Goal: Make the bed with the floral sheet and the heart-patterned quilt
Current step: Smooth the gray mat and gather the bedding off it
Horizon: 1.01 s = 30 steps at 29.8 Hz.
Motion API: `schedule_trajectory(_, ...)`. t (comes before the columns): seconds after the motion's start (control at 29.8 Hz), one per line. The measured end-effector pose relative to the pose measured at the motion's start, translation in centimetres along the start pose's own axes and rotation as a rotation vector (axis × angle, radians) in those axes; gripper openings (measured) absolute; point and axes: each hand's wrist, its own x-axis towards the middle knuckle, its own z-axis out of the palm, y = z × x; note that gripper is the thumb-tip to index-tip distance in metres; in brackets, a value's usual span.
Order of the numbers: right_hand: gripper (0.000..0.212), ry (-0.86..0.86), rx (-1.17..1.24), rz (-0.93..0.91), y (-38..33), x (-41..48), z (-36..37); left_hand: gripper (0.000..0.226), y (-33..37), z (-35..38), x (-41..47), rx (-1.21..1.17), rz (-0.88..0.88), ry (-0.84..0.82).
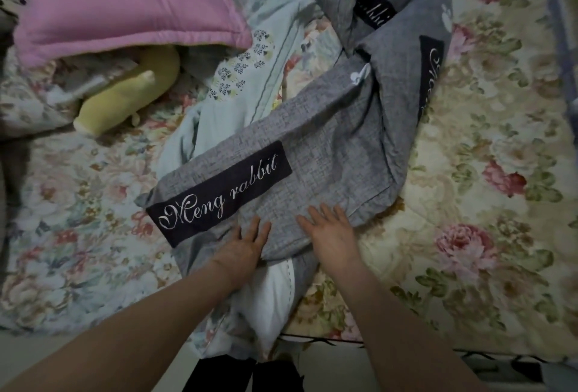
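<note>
On the bed lies one floral sheet (475, 147), spread flat and covering the mattress from edge to edge. Across it runs one grey quilt (337, 147), bunched and twisted into a long band from the far side down to the near edge. Three dark patches with white script show on the quilt; the nearest one (219, 194) reads "Meng rabbit", and the other two are partly folded away. Two small white marks also show on the grey cloth, too small to tell their shape.

Two hands are in view, both with bare forearms. The left hand (247, 241) lies palm down on the near end of the quilt, fingers straight and spread, just right of the nearest patch. The right hand (331, 235) rests flat beside it, fingers likewise straight and released, close to the quilt's right edge. Neither hand grasps anything. Below the wrists, the quilt's white underside (266, 301) hangs over the near edge of the bed.

Farther off lie one pink pillow (125, 1), one yellow plush toy (125, 94) just beneath it, and one pale blue cloth (269, 13) crumpled left of the quilt.
</note>
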Motion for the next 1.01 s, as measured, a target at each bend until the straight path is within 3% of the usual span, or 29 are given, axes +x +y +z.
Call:
schedule_trajectory(0.2,0.021,0.027,-0.06,0.119,0.3,-1.1,-5.7,0.078,3.0,-3.5,-2.5,-0.03,-0.014,-0.029)
schedule_trajectory(0.27,0.025,0.021,-0.067,0.142,1.5,-2.1,-7.6,0.077,4.8,-5.0,-3.7,-0.019,0.036,-0.025)
schedule_trajectory(0.37,0.014,0.017,-0.088,0.146,3.8,-4.3,-10.0,0.078,8.0,-7.6,-6.6,0.011,0.134,0.021)
schedule_trajectory(0.64,0.025,0.003,-0.196,0.199,12.2,-14.3,-17.6,0.089,19.0,-12.2,-12.1,-0.045,0.421,0.178)
schedule_trajectory(0.77,0.018,0.072,-0.17,0.214,17.7,-19.2,-18.8,0.08,26.5,-13.9,-12.5,-0.065,0.539,0.188)
schedule_trajectory(0.94,0.033,0.158,-0.157,0.302,27.5,-26.2,-19.1,0.065,39.5,-16.5,-12.0,-0.116,0.621,0.215)
schedule_trajectory(1.01,0.024,0.168,-0.153,0.311,31.5,-28.1,-19.5,0.06,45.3,-17.6,-11.2,-0.191,0.637,0.232)
